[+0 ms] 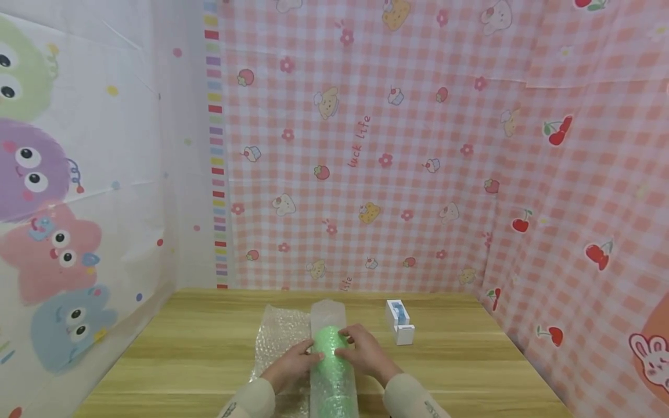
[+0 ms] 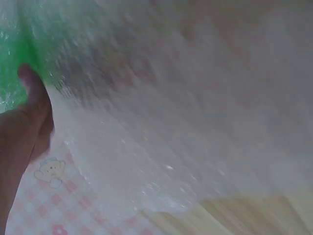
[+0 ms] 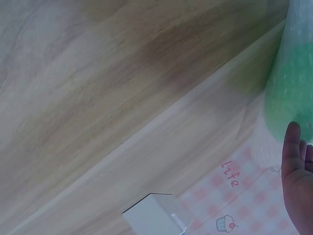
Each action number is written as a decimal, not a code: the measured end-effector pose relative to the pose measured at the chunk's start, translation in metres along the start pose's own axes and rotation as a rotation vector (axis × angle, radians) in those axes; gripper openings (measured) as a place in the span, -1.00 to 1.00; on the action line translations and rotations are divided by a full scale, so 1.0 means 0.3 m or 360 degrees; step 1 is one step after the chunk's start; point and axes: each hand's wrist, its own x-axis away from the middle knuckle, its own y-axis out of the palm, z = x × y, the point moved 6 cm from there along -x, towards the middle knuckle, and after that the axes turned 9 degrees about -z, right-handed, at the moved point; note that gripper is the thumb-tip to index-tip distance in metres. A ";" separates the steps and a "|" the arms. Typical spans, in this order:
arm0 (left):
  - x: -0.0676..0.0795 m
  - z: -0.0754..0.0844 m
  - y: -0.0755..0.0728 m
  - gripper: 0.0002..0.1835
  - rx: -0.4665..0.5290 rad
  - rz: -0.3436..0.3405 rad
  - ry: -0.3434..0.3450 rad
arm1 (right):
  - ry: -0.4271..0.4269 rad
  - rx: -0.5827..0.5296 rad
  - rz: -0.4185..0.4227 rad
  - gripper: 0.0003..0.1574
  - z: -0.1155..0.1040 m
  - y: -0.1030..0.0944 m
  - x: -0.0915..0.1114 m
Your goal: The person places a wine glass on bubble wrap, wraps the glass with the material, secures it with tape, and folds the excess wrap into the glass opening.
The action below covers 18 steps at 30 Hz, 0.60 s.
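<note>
Pink-checked back hanging (image 1: pixel 355 186), cherry-print right hanging (image 1: pixel 569 186), white cartoon-print left hanging (image 1: pixel 125 215) — wood-grain tabletop (image 1: pixel 198 354)

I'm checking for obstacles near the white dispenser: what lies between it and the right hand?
In the head view, only bare wooden tabletop shows between the right hand and the white dispenser.

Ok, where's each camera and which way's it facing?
Head: on the head, facing forward, down at a bubble-wrapped green cylinder; left hand, right hand, sleeves show.
Left wrist: worn there, facing bubble wrap; left hand at left edge.
Right wrist: worn there, facing wooden tabletop, tape dispenser; right hand at right edge.
Wrist views share the green cylinder and gingham backdrop.
</note>
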 end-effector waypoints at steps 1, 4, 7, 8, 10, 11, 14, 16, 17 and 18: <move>-0.004 0.003 0.001 -0.30 -0.0022 0.0015 -0.0006 | 0.0014 0.0002 -0.0002 -0.52 0.004 -0.003 0.001; -0.011 0.012 0.000 -0.30 -0.0079 0.0057 -0.0022 | 0.0021 0.0010 -0.0008 -0.53 0.010 -0.008 0.003; -0.009 0.022 -0.006 -0.28 -0.0031 0.0074 -0.0007 | -0.0011 0.0031 -0.0009 -0.53 0.004 -0.006 0.001; -0.007 0.024 -0.007 -0.25 -0.0008 0.0071 -0.0002 | -0.0031 0.0048 -0.0008 -0.53 0.001 -0.005 0.001; -0.001 0.029 -0.009 -0.21 0.0007 0.0066 0.0008 | -0.0090 0.0086 -0.0005 -0.53 -0.009 -0.003 0.002; 0.002 0.033 -0.011 -0.19 0.0011 0.0062 0.0022 | -0.0117 0.0106 -0.0006 -0.54 -0.014 -0.002 0.002; 0.011 0.036 -0.015 -0.21 -0.0057 0.0039 0.0021 | -0.0178 0.0130 -0.0012 -0.53 -0.027 0.001 0.004; 0.014 0.037 -0.017 -0.25 -0.0101 0.0028 0.0009 | -0.0189 0.0129 -0.0016 -0.52 -0.030 0.003 0.004; 0.016 0.037 -0.018 -0.27 -0.0116 0.0028 -0.0003 | -0.0177 0.0122 -0.0019 -0.51 -0.029 0.005 0.003; 0.016 0.035 -0.019 -0.28 -0.0127 0.0028 -0.0026 | -0.0164 0.0111 -0.0020 -0.51 -0.028 0.007 0.002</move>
